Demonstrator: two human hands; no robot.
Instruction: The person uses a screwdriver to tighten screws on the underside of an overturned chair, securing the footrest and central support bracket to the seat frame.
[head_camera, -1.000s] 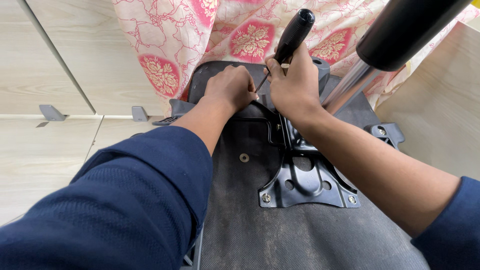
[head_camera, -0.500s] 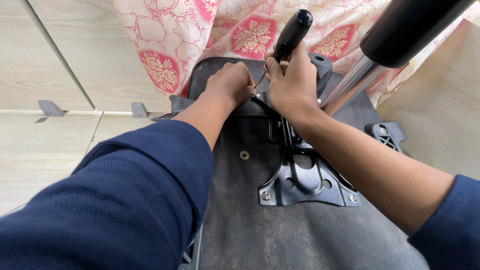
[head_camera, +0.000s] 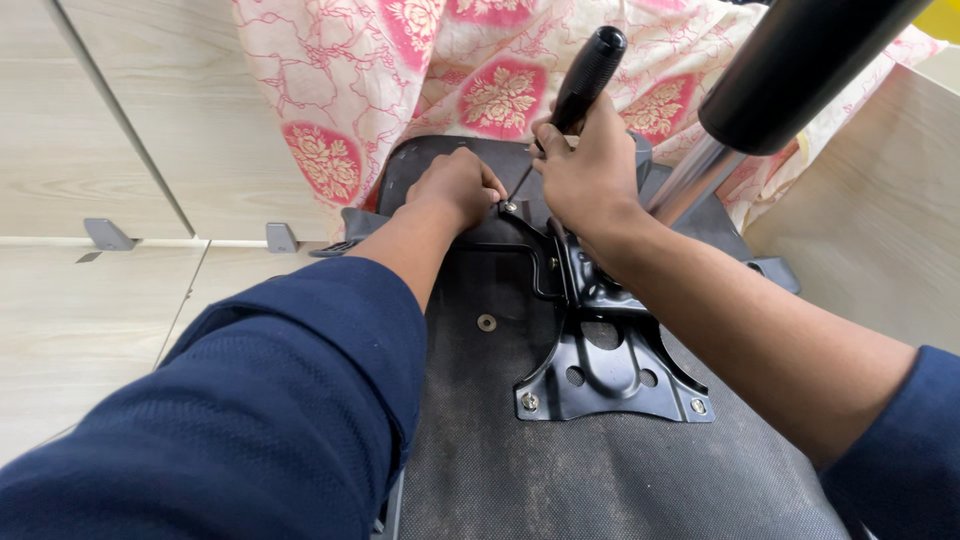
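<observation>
Right hand (head_camera: 585, 170) was clamped around the black-handled screwdriver (head_camera: 580, 80), its tip on a screw (head_camera: 509, 207) just below the grip; left hand (head_camera: 455, 185) was closed beside that tip, steadying it. Judged risk: the tilted tip could cam out, gouging the black mounting plate (head_camera: 600, 370) (bolted to the upturned seat base (head_camera: 480, 460)). No containers were seen.

Black screwdriver handle (head_camera: 588, 72) in right hand (head_camera: 585, 170). Glossy black bracket (head_camera: 600, 365) below it, on dark grey seat underside (head_camera: 500, 440). Beyond both hands, pale pink cloth (head_camera: 400, 80) with red floral medallions. Navy sleeves (head_camera: 250, 420).
</observation>
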